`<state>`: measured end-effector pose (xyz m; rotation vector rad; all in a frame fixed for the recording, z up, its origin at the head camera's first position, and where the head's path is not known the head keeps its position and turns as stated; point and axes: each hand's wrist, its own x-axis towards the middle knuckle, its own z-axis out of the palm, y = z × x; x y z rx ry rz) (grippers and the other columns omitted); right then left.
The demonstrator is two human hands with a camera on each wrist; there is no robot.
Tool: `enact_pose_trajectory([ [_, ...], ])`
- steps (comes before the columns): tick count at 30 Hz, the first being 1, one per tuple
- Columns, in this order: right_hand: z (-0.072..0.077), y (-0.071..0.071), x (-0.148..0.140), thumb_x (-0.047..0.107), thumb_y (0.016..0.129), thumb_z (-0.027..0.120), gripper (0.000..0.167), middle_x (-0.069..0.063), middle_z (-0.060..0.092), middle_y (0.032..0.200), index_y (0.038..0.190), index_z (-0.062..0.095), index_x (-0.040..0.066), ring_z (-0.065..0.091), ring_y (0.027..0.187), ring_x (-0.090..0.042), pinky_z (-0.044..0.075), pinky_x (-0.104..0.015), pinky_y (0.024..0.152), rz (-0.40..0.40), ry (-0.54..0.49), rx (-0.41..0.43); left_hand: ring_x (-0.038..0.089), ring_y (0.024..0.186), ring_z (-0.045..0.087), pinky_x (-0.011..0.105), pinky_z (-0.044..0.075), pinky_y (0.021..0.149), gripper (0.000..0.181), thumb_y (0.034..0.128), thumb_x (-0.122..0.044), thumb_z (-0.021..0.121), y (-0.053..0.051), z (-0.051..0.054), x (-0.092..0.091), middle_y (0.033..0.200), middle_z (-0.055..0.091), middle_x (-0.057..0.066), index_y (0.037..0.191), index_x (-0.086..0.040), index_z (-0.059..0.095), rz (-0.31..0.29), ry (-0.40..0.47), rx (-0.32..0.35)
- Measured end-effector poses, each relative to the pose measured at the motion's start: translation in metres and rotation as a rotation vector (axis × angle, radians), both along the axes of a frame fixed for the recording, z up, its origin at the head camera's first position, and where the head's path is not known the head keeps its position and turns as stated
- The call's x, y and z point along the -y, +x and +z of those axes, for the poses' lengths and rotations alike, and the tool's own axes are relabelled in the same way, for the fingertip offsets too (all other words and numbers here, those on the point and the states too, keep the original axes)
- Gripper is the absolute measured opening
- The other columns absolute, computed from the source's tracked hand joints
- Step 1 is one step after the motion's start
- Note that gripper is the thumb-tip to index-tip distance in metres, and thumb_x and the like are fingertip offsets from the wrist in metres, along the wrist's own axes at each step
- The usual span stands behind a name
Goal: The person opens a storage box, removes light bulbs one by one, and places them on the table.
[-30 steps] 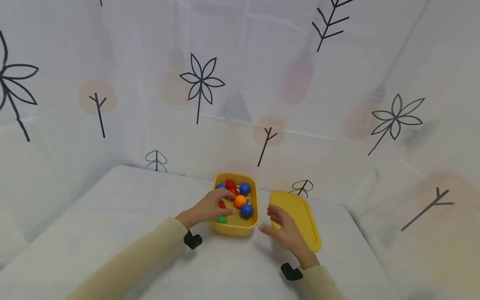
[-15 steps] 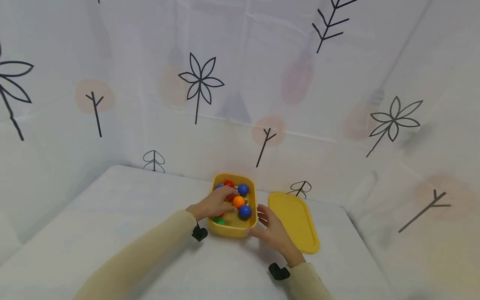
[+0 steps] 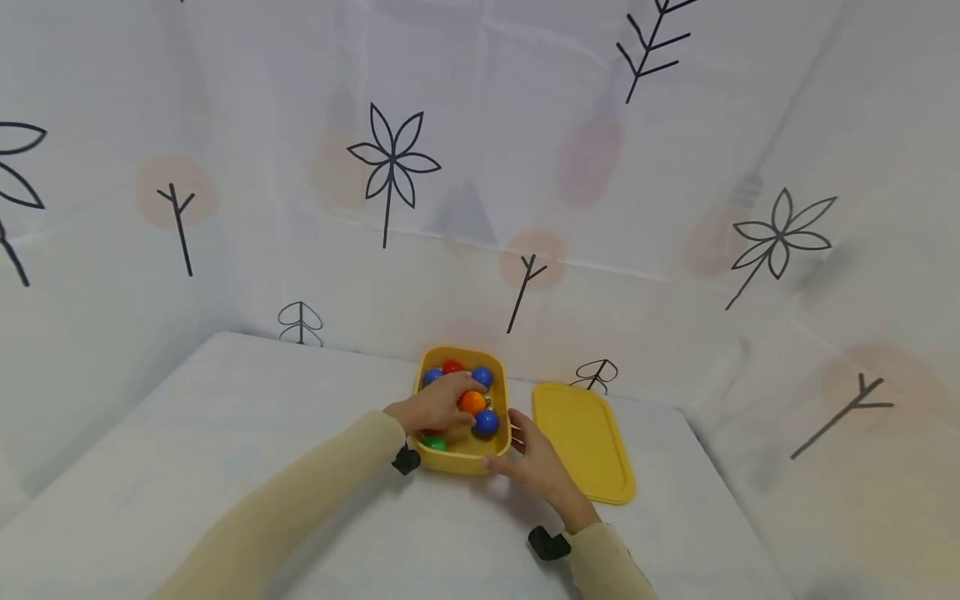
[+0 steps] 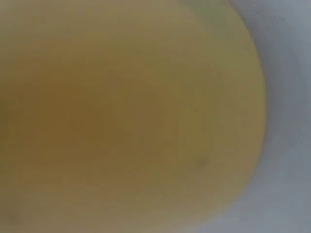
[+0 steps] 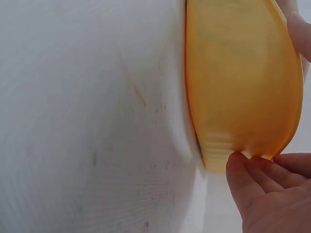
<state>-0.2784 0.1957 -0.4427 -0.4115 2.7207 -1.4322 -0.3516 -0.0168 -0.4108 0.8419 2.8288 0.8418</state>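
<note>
In the head view a yellow plastic box (image 3: 459, 463) holds several round coloured bulbs with silvery ends. My left hand (image 3: 435, 406) reaches into it from the left, thumb and fingers curled round the orange bulb (image 3: 472, 402). Just beyond the thumb lies a blue bulb (image 3: 486, 423); a green one (image 3: 434, 443) is partly hidden under the wrist. With its thumb at the near corner and fingers on the right wall, my right hand (image 3: 540, 467) grips the box. The right wrist view shows those fingertips touching the wall (image 5: 243, 82).
A yellow lid (image 3: 583, 442) lies flat to the right of the box on a white-covered table (image 3: 262, 417). Behind the table hangs a patterned white cloth (image 3: 450, 208). Blurred yellow box wall (image 4: 146, 121) fills most of the left wrist view.
My left hand has moved right and deeper into the box, coming round the orange bulb. My right hand has come left from near the lid to the box's near right corner.
</note>
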Motion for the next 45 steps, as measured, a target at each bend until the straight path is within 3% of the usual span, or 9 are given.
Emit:
enact_pose_trajectory([
  [9, 0.001, 0.003, 0.001, 0.055, 0.068, 0.080, 0.105, -0.007, 0.039, 0.147, 0.149, 0.029, 0.012, 0.044, 0.130, -0.028, 0.038, -0.047, 0.104, -0.020, 0.026, 0.000, 0.020, 0.132, 0.041, 0.042, 0.035, 0.108, 0.060, 0.0825, -0.023, 0.075, 0.004, 0.002, -0.010, 0.141, 0.047, -0.002, 0.137, -0.020, 0.052, 0.012, -0.034, 0.056],
  [15, 0.000, 0.003, 0.000, 0.050, 0.071, 0.080, 0.102, -0.009, 0.038, 0.148, 0.149, 0.028, 0.009, 0.044, 0.130, -0.029, 0.038, -0.047, 0.104, 0.001, 0.021, -0.013, 0.019, 0.127, 0.043, 0.039, 0.040, 0.104, 0.055, 0.0819, -0.024, 0.076, 0.001, -0.004, -0.013, 0.141, 0.044, -0.001, 0.133, -0.022, 0.057, 0.026, -0.077, 0.030],
  [22, 0.000, 0.002, -0.001, 0.049, 0.072, 0.079, 0.100, -0.011, 0.038, 0.148, 0.149, 0.028, 0.009, 0.044, 0.130, -0.029, 0.038, -0.047, 0.104, 0.007, 0.020, -0.008, 0.015, 0.112, 0.048, 0.034, 0.044, 0.100, 0.046, 0.0807, -0.023, 0.077, -0.001, -0.004, -0.013, 0.129, 0.044, -0.002, 0.125, -0.022, 0.064, 0.035, -0.086, 0.016],
  [28, -0.001, 0.002, -0.001, 0.046, 0.073, 0.080, 0.098, -0.010, 0.039, 0.147, 0.149, 0.029, 0.010, 0.043, 0.130, -0.030, 0.037, -0.048, 0.104, 0.013, 0.013, -0.007, 0.018, 0.119, 0.047, 0.038, 0.044, 0.101, 0.044, 0.0793, -0.020, 0.079, -0.002, -0.006, -0.012, 0.134, 0.045, -0.001, 0.120, -0.022, 0.064, 0.047, -0.071, 0.042],
  [35, 0.001, 0.003, 0.001, 0.052, 0.070, 0.079, 0.103, -0.008, 0.039, 0.147, 0.149, 0.028, 0.010, 0.043, 0.131, -0.028, 0.038, -0.047, 0.104, 0.002, 0.027, -0.003, 0.020, 0.117, 0.049, 0.039, 0.043, 0.101, 0.038, 0.0809, -0.017, 0.077, 0.000, -0.007, -0.011, 0.138, 0.044, 0.003, 0.116, -0.022, 0.063, 0.048, -0.079, 0.074],
  [45, 0.002, 0.004, 0.001, 0.052, 0.070, 0.079, 0.104, -0.009, 0.038, 0.148, 0.149, 0.028, 0.009, 0.043, 0.131, -0.029, 0.038, -0.047, 0.104, 0.007, 0.022, 0.003, 0.023, 0.121, 0.049, 0.039, 0.042, 0.102, 0.036, 0.0821, -0.019, 0.076, 0.003, -0.004, -0.010, 0.139, 0.046, 0.006, 0.115, -0.019, 0.063, 0.025, -0.081, 0.064],
])
